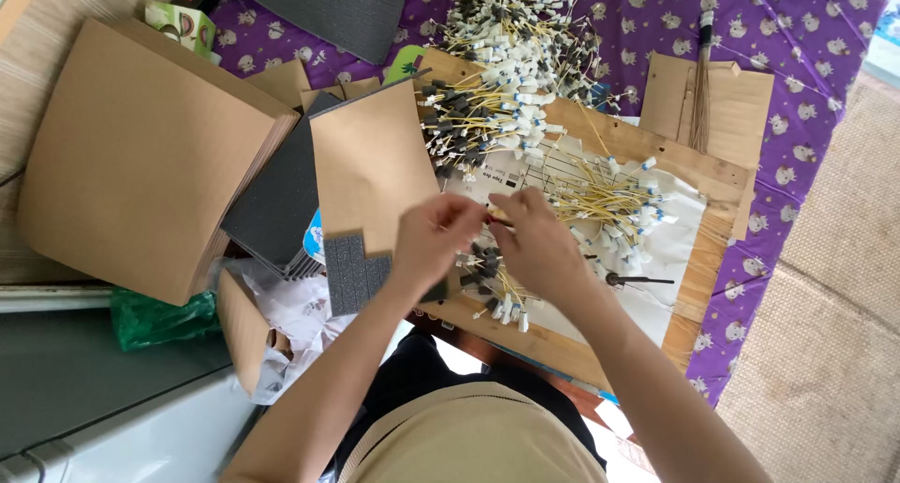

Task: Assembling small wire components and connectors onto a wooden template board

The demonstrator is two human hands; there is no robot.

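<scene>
My left hand (433, 242) and my right hand (534, 242) meet over a wooden board (698, 169) covered by a white sheet (670, 258). Between the fingertips of both hands is a thin yellow wire with a small dark foam piece; the exact grip is partly hidden. Loose yellow wires with white connectors (609, 206) lie just right of my hands. A few more wires with black foam bits (487, 267) lie under my hands. A big heap of the same wires (511, 70) sits farther away.
A stack of brown paper sheets (141, 155) and dark foam sheets (281, 202) lie at the left, with a perforated foam piece (354, 272). A purple patterned cloth (797, 33) covers the floor. A small tool (637, 279) rests on the white sheet. A green bag (159, 319) lies lower left.
</scene>
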